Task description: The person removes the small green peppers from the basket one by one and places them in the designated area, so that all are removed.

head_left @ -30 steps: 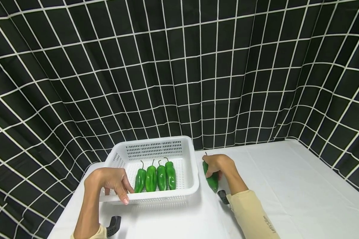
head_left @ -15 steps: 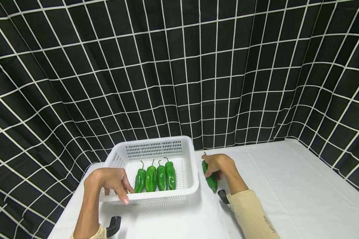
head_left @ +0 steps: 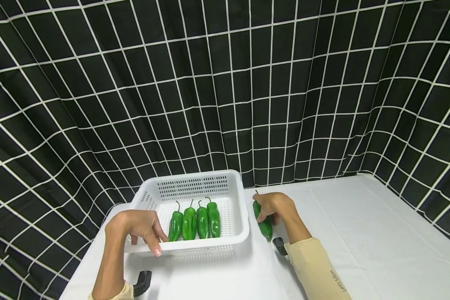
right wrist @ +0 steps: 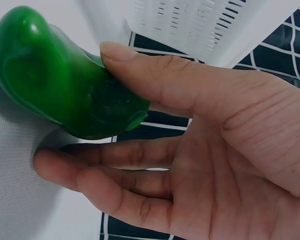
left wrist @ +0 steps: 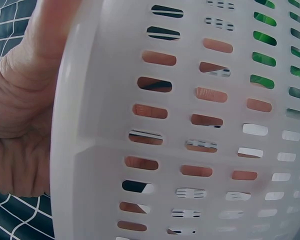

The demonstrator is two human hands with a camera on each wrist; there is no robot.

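Observation:
In the head view my left hand (head_left: 138, 227) holds the near-left rim of a white perforated plastic basket (head_left: 244, 218), thumb outside and fingers reaching over inside. Several glossy green peppers (head_left: 189, 223) lie side by side in it, stems pointing away. Just right of the basket, my right hand (head_left: 275, 206) holds another green pepper (head_left: 265, 230) low over the table, its stem also away. From the right wrist, the thumb presses one side of that pepper (right wrist: 50, 70), with fingers on the other side. The left wrist view shows fingers through the slots of the basket wall (left wrist: 100, 125).
A white cloth (head_left: 341, 233) covers the table, stretching right of the basket. Behind it and along both sides hangs a black curtain (head_left: 225, 104) with a white grid. Black wrist devices (head_left: 143, 283) sit by both sleeves.
The pepper under my right hand has shifted very slightly to the left. Both hands, the basket and the peppers in it stay where they were.

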